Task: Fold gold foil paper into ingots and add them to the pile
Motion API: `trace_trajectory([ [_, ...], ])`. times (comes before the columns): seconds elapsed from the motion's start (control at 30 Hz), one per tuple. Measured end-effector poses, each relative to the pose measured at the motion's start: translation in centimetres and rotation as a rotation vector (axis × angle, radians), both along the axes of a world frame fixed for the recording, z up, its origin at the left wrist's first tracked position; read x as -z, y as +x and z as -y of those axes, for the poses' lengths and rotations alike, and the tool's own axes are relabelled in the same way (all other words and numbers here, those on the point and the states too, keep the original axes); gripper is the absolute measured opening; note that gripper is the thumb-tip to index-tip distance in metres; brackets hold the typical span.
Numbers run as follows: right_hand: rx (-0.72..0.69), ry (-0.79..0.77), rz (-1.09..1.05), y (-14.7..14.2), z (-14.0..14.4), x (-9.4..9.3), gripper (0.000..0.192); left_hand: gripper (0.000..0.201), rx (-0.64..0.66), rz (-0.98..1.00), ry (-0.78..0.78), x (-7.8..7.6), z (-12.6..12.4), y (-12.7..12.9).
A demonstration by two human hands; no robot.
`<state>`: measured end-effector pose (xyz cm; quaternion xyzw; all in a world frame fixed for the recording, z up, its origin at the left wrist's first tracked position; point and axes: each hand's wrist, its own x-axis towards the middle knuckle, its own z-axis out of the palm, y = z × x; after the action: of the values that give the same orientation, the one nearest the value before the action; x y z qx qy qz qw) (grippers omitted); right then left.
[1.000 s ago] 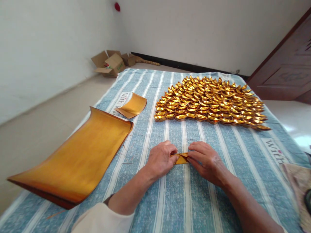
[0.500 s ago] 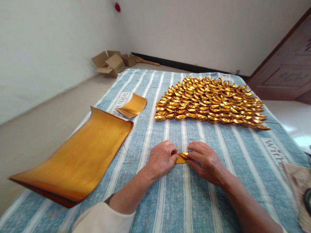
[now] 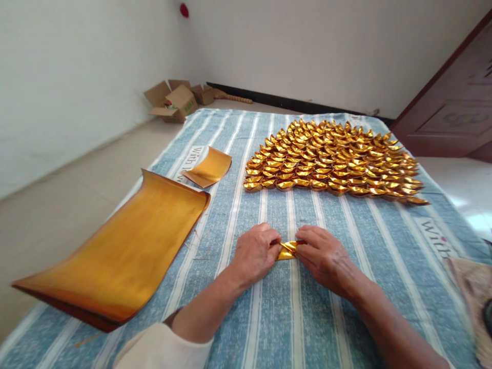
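Observation:
A small folded piece of gold foil paper (image 3: 286, 250) lies low over the striped cloth, its two ends covered by my fingers. My left hand (image 3: 257, 251) pinches its left end between thumb and curled fingers. On the right end my right hand (image 3: 321, 256) is closed, fingers pressed together on the paper. Diagonal creases show on the shiny strip between the hands. Beyond them, many folded gold paper ingots (image 3: 334, 159) stand in tight rows. Left of my arms is a large curled stack of gold paper sheets (image 3: 126, 246), with a smaller gold sheet or stack (image 3: 210, 166) behind it.
A blue and white striped cloth (image 3: 226, 312) covers the table. Open cardboard boxes (image 3: 175, 102) sit on the floor by the far left corner. At the right edge lies a beige cloth (image 3: 471, 287) with a dark object partly on it. A brown door (image 3: 453, 113) stands far right.
My right fingers have come down and closed on the right end of the gold paper, folding its flap over. My left hand has stayed in place.

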<state>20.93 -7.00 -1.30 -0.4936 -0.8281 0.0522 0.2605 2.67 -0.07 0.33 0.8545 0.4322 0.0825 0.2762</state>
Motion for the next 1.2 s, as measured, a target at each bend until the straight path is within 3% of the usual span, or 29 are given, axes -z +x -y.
trace_trajectory([
  [0.17, -0.008, -0.06, 0.027, -0.08, 0.05, -0.22, 0.028, 0.01, 0.0, 0.006, 0.005, -0.06, -0.02, -0.01],
  [1.2, -0.013, -0.094, -0.034, -0.12, 0.26, -0.15, 0.027, 0.008, 0.074, 0.027, 0.054, 0.33, -0.11, -0.44],
])
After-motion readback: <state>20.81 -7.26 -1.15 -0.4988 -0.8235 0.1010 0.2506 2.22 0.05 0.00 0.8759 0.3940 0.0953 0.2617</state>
